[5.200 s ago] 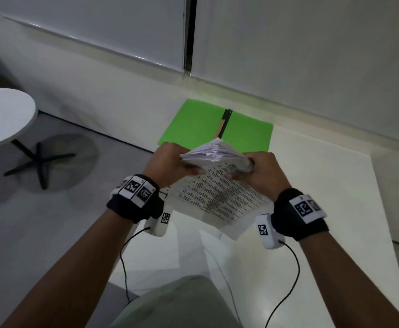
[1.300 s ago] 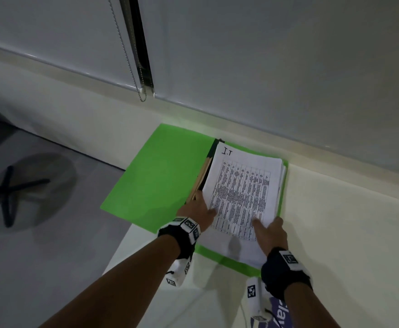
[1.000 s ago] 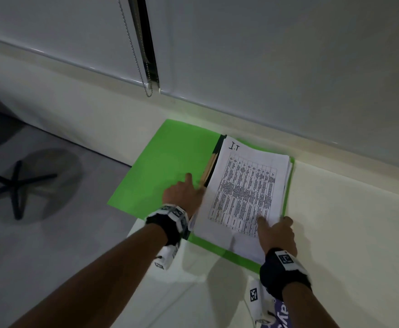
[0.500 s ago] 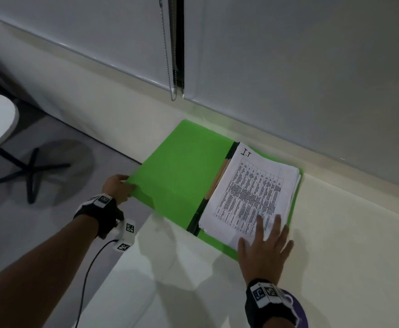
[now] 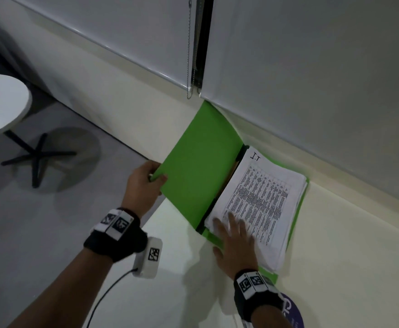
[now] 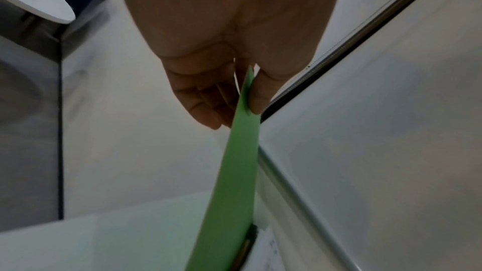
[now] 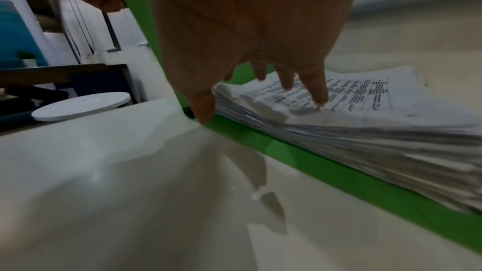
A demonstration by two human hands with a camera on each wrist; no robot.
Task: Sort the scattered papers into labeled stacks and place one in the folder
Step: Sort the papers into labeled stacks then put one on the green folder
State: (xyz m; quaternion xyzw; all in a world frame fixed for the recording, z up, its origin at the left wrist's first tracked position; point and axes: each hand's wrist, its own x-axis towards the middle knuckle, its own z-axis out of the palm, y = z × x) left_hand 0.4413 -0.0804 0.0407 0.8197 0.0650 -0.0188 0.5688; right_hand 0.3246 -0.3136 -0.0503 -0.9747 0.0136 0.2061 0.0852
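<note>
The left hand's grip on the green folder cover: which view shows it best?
The left wrist view: the left hand pinches the cover edge-on, thumb one side, fingers the other. The head view shows that hand at the lifted cover's corner; the right wrist view catches only a cropped glimpse.

Left hand (image 5: 141,185) pinches with thumb over curled fingers; right hand (image 5: 235,242) lies flat, fingers spread.
</note>
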